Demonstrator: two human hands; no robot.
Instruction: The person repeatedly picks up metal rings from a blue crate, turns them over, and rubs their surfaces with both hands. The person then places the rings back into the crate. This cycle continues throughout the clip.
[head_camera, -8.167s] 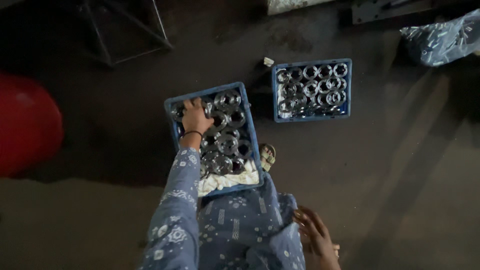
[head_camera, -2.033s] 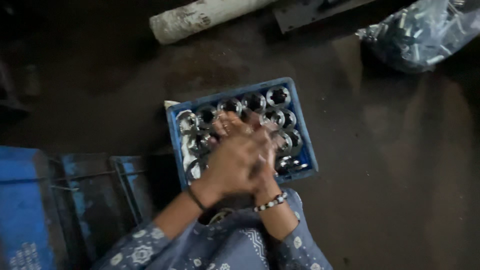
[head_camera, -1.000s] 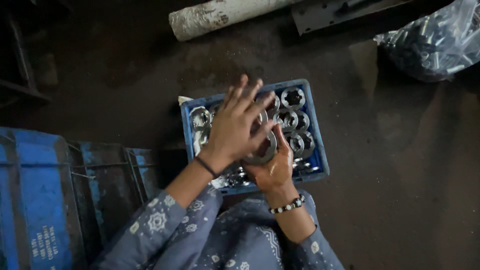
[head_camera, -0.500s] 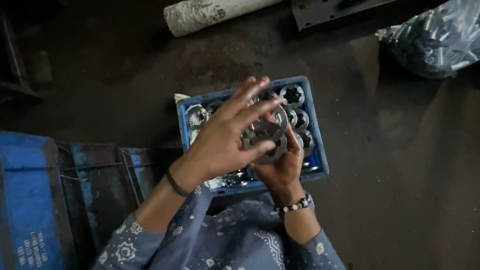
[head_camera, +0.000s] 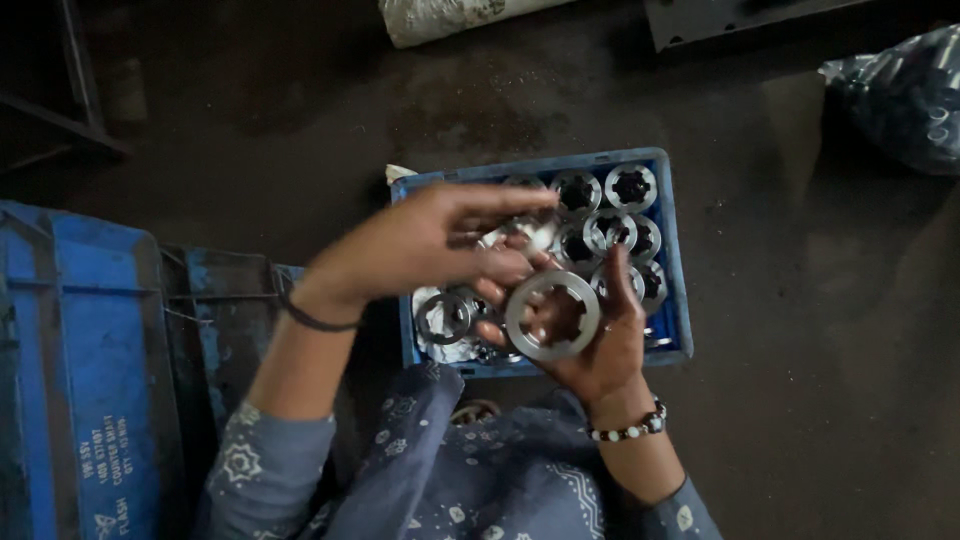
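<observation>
Left hand (head_camera: 420, 245) flat, fingers spread; right hand (head_camera: 585, 335) cupped beneath, palm up.

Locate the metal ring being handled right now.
Head view, centre: the metal ring lies in the right hand, above the near edge of the blue crate; the left hand hovers just left of it.

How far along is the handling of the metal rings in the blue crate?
Done: several rings stand stacked in the blue crate. In hand: the right hand holds one notched metal ring, and the left hand hovers over it. Left: loose rings lie at the crate's near end.
</observation>
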